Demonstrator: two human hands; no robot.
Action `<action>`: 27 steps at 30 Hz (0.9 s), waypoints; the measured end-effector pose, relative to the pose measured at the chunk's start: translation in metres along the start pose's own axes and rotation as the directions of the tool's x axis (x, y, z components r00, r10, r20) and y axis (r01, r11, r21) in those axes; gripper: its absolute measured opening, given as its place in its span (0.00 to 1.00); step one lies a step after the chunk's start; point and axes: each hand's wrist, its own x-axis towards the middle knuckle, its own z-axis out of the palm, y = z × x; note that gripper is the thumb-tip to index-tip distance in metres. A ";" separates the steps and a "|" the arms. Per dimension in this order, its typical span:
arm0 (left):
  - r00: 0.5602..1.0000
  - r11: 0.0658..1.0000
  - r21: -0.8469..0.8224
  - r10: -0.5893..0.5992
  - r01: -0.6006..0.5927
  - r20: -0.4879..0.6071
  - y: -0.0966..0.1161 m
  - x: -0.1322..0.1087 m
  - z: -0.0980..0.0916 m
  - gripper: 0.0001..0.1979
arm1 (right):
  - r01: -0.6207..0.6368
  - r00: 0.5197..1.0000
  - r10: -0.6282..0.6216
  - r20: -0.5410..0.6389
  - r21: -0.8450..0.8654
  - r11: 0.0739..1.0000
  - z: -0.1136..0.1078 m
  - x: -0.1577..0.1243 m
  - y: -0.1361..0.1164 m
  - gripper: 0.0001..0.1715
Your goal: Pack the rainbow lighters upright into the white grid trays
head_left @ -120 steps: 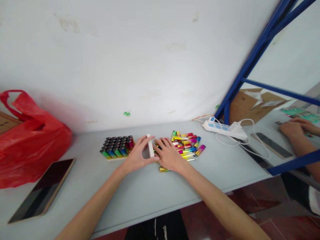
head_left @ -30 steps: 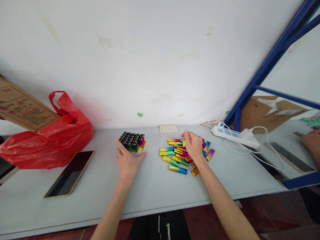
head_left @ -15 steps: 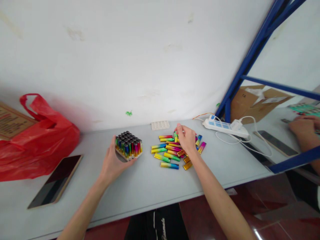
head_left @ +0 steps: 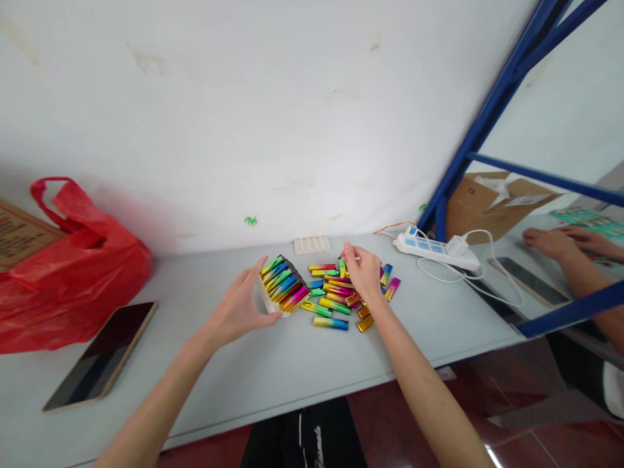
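My left hand [head_left: 240, 307] grips a white tray [head_left: 266, 301] filled with rainbow-coloured lighters [head_left: 284, 285] and holds it tipped on its side, tops pointing right, just above the grey table [head_left: 273, 364]. My right hand [head_left: 363, 273] rests on a loose pile of the same lighters [head_left: 336, 296], fingers pinched on one of them. A second, empty white tray [head_left: 312, 244] lies flat against the wall behind the pile.
A red plastic bag [head_left: 68, 273] and a cardboard box [head_left: 19, 234] sit at the left, a phone [head_left: 100, 356] lies near the table's front edge. A white power strip [head_left: 433, 252] with cables lies right. Beyond a blue frame [head_left: 492, 117], another person's hands [head_left: 565, 240] work.
My left hand has lifted the filled tray off the table, tipped it sideways and carried it right, towards the loose pile. My right hand stays on the pile.
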 end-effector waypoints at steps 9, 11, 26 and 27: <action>0.983 0.989 -0.040 0.143 -0.140 0.113 -0.004 0.022 -0.003 0.59 | -0.006 1.000 0.006 0.006 -0.014 1.000 0.002 -0.001 0.001 0.44; 0.978 0.985 -0.063 0.168 -0.162 0.125 -0.005 0.024 -0.003 0.58 | -0.005 1.000 0.005 0.001 -0.010 1.000 0.002 -0.001 0.002 0.44; 0.998 0.809 -0.587 0.011 0.031 0.068 -0.019 0.011 0.041 0.67 | 0.108 0.993 -0.106 -0.044 0.041 0.993 0.008 0.003 0.015 0.23; 0.998 0.799 -0.599 -0.003 0.042 0.066 -0.018 0.011 0.039 0.65 | 0.142 0.988 -0.139 -0.061 0.047 0.989 0.010 0.004 0.018 0.19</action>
